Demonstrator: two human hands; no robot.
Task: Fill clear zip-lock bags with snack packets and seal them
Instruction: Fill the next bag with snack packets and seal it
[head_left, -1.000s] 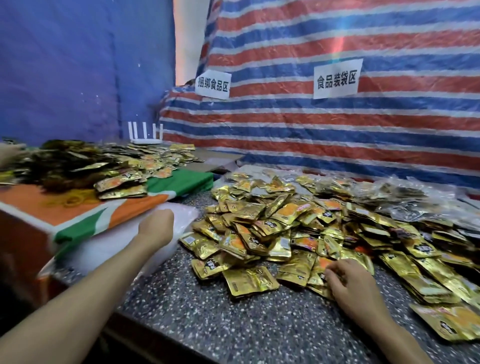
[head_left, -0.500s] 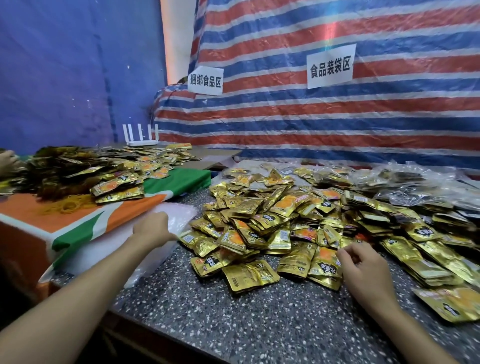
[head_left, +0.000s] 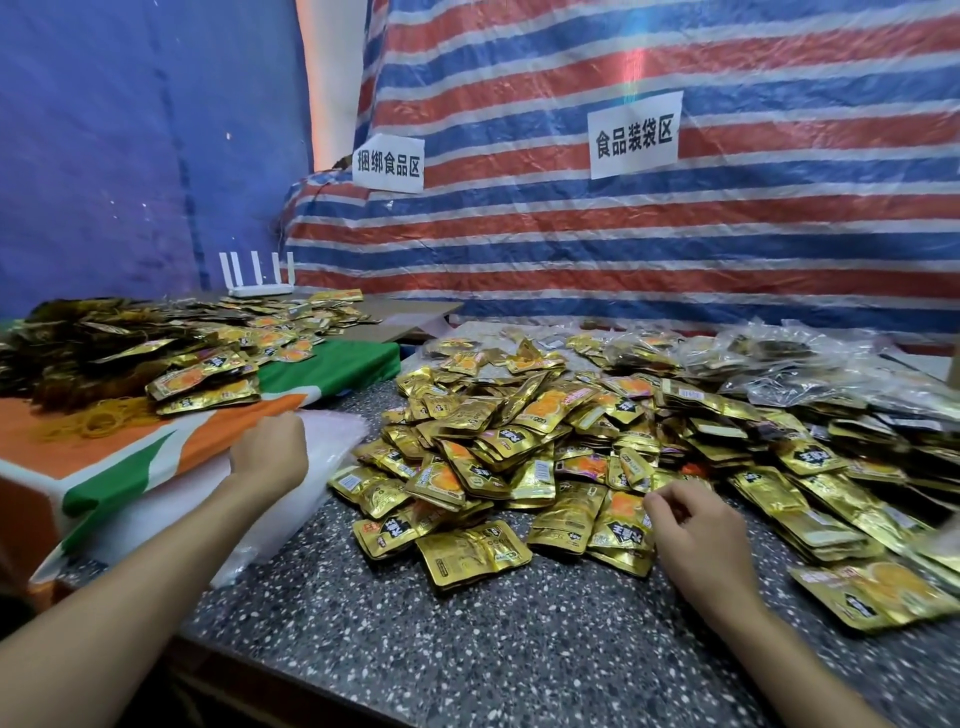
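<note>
Gold snack packets (head_left: 519, 447) lie in a big loose heap on the speckled grey counter (head_left: 467, 639). My right hand (head_left: 693, 525) is at the heap's near edge, fingers curled, pinching the edge of one gold packet (head_left: 621, 522). A stack of clear zip-lock bags (head_left: 332, 447) lies at the left of the heap. My left hand (head_left: 272, 452) sits on that stack with its fingers curled over the top bag's far edge; the fingertips are hidden behind the hand.
Filled clear bags (head_left: 779, 364) are piled at the back right. On the left, a box under orange, white and green cloth (head_left: 171, 441) carries more packets and yellow rubber bands (head_left: 98, 421). A white router (head_left: 260, 283) stands behind. Striped tarpaulin (head_left: 623, 218) closes off the back.
My right hand has slid a little further right and into the heap's edge, and its fingers have curled. My left hand has stayed on the bag stack.
</note>
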